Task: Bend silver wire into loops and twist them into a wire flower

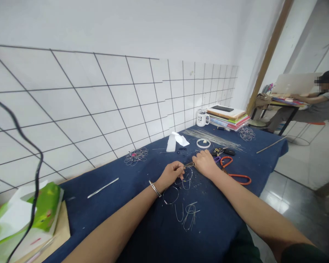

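Note:
My left hand (171, 174) pinches a thin wire loop (191, 174) over the dark blue cloth, its fingertips close to the tip of the pliers. Closed around the handles of small pliers (189, 165) is my right hand (205, 163); the jaws point left and meet the wire by my left fingers. Whether the jaws grip the wire is too small to tell. A separate wire ring (170, 195) lies just below my left hand. Nearer to me are loose bent wires (190, 217). Beside my right hand lie orange-handled scissors (227, 161) and black-handled pliers (227, 151).
Along the wall stand a white mug (202, 118) and stacked books (227, 118). Long straight wires (214, 138), a tape roll (203, 143) and tangled wire coils (136, 157) lie on the cloth. A green tissue pack (48, 208) and black cable (37, 171) are left. Another person (320, 102) sits far right.

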`<state>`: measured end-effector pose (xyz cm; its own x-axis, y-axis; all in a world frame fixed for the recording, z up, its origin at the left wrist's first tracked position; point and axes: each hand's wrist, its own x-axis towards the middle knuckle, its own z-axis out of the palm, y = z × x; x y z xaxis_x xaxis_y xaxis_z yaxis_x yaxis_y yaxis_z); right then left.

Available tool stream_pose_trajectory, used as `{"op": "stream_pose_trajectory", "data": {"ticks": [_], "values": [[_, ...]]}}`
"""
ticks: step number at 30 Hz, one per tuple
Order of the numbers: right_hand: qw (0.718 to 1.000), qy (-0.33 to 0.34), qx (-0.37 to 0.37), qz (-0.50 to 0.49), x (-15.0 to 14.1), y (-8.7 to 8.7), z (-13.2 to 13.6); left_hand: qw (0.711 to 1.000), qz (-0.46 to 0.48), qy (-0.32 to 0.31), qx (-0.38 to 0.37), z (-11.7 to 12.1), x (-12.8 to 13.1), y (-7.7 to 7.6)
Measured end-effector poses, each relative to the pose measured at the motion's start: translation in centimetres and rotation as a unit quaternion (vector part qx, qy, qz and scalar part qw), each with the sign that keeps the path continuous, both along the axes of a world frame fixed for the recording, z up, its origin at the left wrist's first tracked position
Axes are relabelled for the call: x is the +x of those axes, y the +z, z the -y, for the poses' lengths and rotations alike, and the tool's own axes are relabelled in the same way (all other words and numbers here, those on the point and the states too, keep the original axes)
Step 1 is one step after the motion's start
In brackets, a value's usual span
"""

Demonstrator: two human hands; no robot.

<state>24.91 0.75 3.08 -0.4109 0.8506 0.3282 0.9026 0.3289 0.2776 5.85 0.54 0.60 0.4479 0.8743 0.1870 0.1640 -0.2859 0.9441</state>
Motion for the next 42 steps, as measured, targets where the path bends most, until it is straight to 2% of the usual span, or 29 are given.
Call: {"op": "stream_pose_trajectory", "data": {"ticks": [22,32,42], "values": [[1.0,0.016,-0.013,-0.01,0.2,-1.0,-0.5,0.999,-0.026,0.01,0.03,0.2,-0.2,-0.1],[0.999,0.016,-0.032,-0.017,0.4,-1.2,-0.9,0.999,-0.022,0.002,0.03,-0.1,-0.1,-0.7],[0.999,0.014,-0.033,-0.024,0.3,-1.2,-0.7,1.0,-0.007,0.003,0.019,0.1,-0.1,-0.2]]}}
